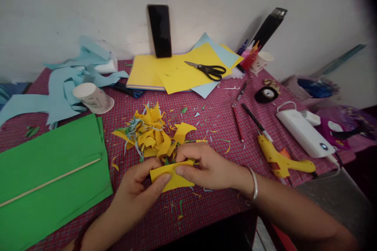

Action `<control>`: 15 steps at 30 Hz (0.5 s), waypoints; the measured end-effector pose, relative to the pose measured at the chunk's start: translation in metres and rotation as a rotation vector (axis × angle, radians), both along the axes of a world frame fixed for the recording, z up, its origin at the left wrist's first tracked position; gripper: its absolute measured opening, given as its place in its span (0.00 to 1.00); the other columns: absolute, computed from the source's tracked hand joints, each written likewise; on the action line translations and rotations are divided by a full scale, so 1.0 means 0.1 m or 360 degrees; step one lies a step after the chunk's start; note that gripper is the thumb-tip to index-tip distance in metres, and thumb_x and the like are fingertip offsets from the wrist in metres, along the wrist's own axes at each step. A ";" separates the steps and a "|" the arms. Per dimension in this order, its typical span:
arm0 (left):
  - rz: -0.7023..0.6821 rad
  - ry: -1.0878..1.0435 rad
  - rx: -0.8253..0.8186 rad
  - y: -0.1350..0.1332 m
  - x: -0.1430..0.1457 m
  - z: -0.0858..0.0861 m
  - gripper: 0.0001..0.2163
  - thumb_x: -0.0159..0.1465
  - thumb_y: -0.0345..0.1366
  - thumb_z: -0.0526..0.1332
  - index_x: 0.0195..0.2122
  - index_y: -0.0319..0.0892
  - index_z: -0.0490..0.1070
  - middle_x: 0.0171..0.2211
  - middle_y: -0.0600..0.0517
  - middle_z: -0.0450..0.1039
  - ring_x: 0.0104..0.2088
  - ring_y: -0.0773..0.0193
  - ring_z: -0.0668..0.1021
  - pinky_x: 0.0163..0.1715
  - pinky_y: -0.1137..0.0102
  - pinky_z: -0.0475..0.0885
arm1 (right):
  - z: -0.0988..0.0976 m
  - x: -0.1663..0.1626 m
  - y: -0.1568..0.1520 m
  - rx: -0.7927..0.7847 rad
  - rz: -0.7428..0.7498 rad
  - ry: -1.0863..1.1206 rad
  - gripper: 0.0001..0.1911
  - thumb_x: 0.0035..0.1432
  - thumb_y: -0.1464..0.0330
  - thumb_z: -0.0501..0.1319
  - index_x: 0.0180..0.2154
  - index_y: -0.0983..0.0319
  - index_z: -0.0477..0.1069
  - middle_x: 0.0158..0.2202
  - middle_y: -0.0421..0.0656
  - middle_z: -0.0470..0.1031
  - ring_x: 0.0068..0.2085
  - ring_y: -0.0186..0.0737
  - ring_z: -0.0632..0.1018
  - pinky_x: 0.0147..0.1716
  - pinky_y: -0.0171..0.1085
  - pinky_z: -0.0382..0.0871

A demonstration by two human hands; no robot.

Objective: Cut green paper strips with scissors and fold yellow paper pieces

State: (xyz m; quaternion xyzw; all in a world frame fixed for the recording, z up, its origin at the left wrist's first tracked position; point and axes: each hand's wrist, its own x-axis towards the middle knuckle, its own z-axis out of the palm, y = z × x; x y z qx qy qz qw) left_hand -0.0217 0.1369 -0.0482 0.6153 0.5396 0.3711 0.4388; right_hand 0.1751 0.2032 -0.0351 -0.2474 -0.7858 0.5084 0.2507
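Note:
Between my two hands is a small piece of yellow paper (173, 181) with a straight folded-looking upper edge. My left hand (138, 184) pinches its left end, thumb in front and fingers behind. The right end is pinched by my right hand (203, 166), which has a bangle at the wrist. Just beyond my fingers lies a heap of yellow paper scraps (153, 133) mixed with thin pale blue and green shreds. Black-handled scissors (209, 71) rest farther back on a yellow sheet (171, 78).
Green sheets (53, 188) with a thin stick (53, 181) lie left. A paper cup (92, 98) and blue cut paper (61, 90) are behind them. A phone (160, 31) leans on the wall. On the right are a yellow glue gun (279, 160), pens (253, 115) and a white power device (303, 131).

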 end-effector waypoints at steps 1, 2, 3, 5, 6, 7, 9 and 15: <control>-0.0005 0.0004 -0.0007 0.00 0.00 -0.01 0.09 0.59 0.37 0.61 0.24 0.43 0.68 0.21 0.56 0.67 0.23 0.68 0.69 0.23 0.75 0.67 | 0.00 0.00 0.00 0.0012 -0.0002 -0.0011 0.10 0.61 0.67 0.56 0.27 0.61 0.63 0.25 0.36 0.64 0.28 0.32 0.67 0.29 0.32 0.61; -0.0006 0.0005 -0.0026 -0.01 -0.01 -0.01 0.09 0.60 0.38 0.61 0.24 0.43 0.68 0.21 0.56 0.67 0.23 0.68 0.69 0.23 0.75 0.67 | 0.00 0.00 0.00 0.0024 -0.0009 -0.0019 0.10 0.61 0.68 0.56 0.27 0.61 0.63 0.25 0.36 0.64 0.28 0.32 0.67 0.29 0.33 0.61; -0.0005 0.0001 -0.0048 -0.01 -0.01 -0.01 0.09 0.60 0.38 0.61 0.24 0.43 0.68 0.21 0.56 0.67 0.23 0.68 0.69 0.23 0.75 0.67 | -0.01 0.00 0.00 0.0033 -0.0018 -0.0023 0.10 0.61 0.68 0.55 0.27 0.61 0.63 0.25 0.36 0.64 0.28 0.32 0.67 0.29 0.33 0.61; 0.0015 -0.0013 -0.0079 -0.01 -0.01 0.00 0.08 0.60 0.39 0.61 0.25 0.43 0.69 0.22 0.56 0.68 0.24 0.67 0.70 0.24 0.74 0.68 | 0.00 0.00 0.00 0.0040 -0.0053 -0.0013 0.10 0.61 0.69 0.55 0.27 0.61 0.64 0.25 0.36 0.64 0.28 0.31 0.67 0.29 0.32 0.61; 0.0029 -0.0017 -0.0087 -0.01 -0.01 0.01 0.08 0.60 0.39 0.61 0.26 0.43 0.69 0.22 0.56 0.68 0.24 0.67 0.70 0.24 0.74 0.68 | 0.00 0.01 0.00 0.0037 -0.0077 -0.0003 0.10 0.61 0.69 0.56 0.27 0.61 0.64 0.25 0.36 0.63 0.27 0.31 0.66 0.28 0.32 0.60; 0.0045 -0.0019 -0.0083 0.00 -0.01 0.02 0.08 0.60 0.39 0.61 0.26 0.44 0.69 0.22 0.56 0.67 0.24 0.67 0.70 0.24 0.74 0.67 | 0.01 0.01 0.00 0.0031 -0.0099 0.0008 0.10 0.62 0.69 0.56 0.27 0.62 0.64 0.25 0.36 0.63 0.27 0.31 0.66 0.27 0.32 0.60; 0.0069 -0.0016 -0.0076 0.01 -0.01 0.05 0.10 0.61 0.40 0.60 0.24 0.44 0.68 0.21 0.56 0.65 0.23 0.68 0.68 0.23 0.74 0.66 | 0.03 0.02 0.01 0.0015 -0.0138 0.0025 0.09 0.62 0.69 0.56 0.28 0.62 0.65 0.25 0.36 0.63 0.27 0.30 0.66 0.26 0.31 0.59; 0.0116 -0.0124 -0.0265 0.00 -0.03 0.07 0.16 0.64 0.45 0.56 0.22 0.43 0.64 0.22 0.56 0.61 0.24 0.67 0.65 0.24 0.74 0.64 | 0.06 0.04 0.03 -0.0055 -0.0322 0.0088 0.08 0.61 0.70 0.57 0.28 0.62 0.65 0.24 0.35 0.64 0.26 0.29 0.65 0.25 0.30 0.58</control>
